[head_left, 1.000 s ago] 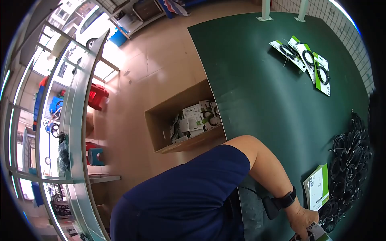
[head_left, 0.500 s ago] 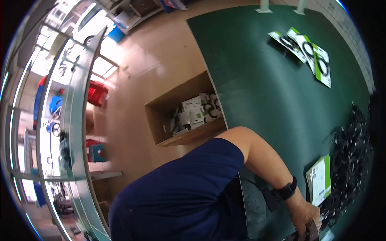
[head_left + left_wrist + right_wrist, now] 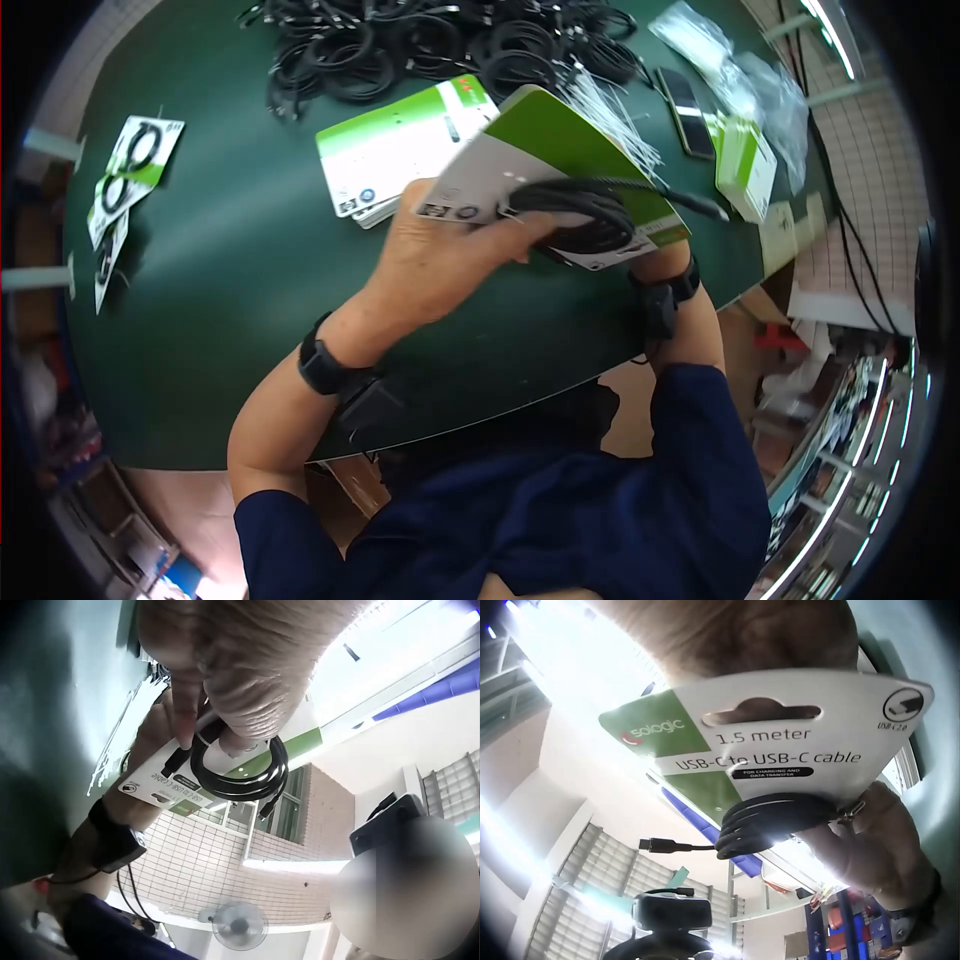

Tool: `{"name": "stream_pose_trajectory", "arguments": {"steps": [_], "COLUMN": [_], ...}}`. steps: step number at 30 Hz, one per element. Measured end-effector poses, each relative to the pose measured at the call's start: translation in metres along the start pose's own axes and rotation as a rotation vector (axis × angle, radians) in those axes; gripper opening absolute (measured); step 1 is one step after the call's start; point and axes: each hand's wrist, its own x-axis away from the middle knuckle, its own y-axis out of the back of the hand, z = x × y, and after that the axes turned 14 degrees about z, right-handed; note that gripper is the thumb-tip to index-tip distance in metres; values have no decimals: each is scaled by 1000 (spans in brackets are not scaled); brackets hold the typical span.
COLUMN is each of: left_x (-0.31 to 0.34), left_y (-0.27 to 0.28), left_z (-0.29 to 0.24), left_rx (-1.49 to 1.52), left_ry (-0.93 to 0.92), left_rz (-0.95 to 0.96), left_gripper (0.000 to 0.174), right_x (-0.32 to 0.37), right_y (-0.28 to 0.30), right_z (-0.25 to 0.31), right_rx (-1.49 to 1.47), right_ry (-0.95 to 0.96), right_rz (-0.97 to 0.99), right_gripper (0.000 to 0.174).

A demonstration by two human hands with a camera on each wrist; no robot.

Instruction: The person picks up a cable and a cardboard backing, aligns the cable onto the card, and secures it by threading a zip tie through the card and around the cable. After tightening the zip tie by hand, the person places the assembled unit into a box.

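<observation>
In the head view, my left hand grips a white-and-green card, its thumb on a black coiled cable lying against the card. The right hand is at the card's right end, mostly hidden behind it; its fingers appear to hold the card. In the right wrist view, the printed card has a hanging slot, and the coil has one plug hanging free. The left wrist view shows the coil under my left hand.
Black coiled cables lie along the table's far side, with a card stack below them. White ties, a phone, a green-and-white stack and plastic bags are right. Carded cables lie left.
The head view has swung from the floor and box to the table in front of me. Both hands and the card with its coiled cable are now in view.
</observation>
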Motion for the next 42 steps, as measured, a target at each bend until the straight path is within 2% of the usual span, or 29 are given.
{"name": "stream_pose_trajectory", "arguments": {"steps": [1,6,10,13,14,17,18,21,23,25,27,30,31,34,38,41,42], "left_x": [0,-3,-2,-3,-2,-1,-2,-2,-1,1,-3,-4,-2,0,-3,-5,-5], "left_y": [0,-7,-10,-9,-9,-6,-3,0,4,11,8,4,2,-1,-4,0,1], "left_z": [-1,-1,-6,-10,-11,-9,-7,5,17,30,31,31,29,17,7,6,6], "left_rx": [83,257,319,345,364,290,252,261,269,135,67,132,123,40,177,213,231], "left_ry": [-3,-13,34,60,71,109,127,84,50,-62,-125,-189,-192,-15,-12,-59,-77], "left_rz": [-29,-146,-165,-176,-180,-161,-147,-136,-125,-72,-40,-131,-134,-225,-266,-346,-386], "left_gripper": [27,36,42,40,39,34,32,25,22,17,15,13,13,19,26,28,28], "right_x": [2,25,47,39,35,13,9,1,0,3,6,6,6,2,3,6,6], "right_y": [3,-2,-8,-21,-21,-11,-6,9,8,3,7,8,9,15,22,26,25], "right_z": [-7,-24,-35,-34,-33,-22,-22,-27,-11,5,8,1,-4,-16,-16,-2,1], "right_rx": [13,-90,-143,-473,-473,-261,-246,-281,-258,-255,-191,-103,-114,-121,-217,-554,-552], "right_ry": [107,108,17,-5,-1,137,150,-74,-104,-182,-175,-157,-118,-24,-54,2,5], "right_rz": [91,-39,-158,-314,-311,-86,-83,33,32,24,14,12,-13,-42,-10,-185,-179], "right_gripper": [34,39,46,42,42,31,31,13,11,13,13,12,13,15,19,23,23]}}
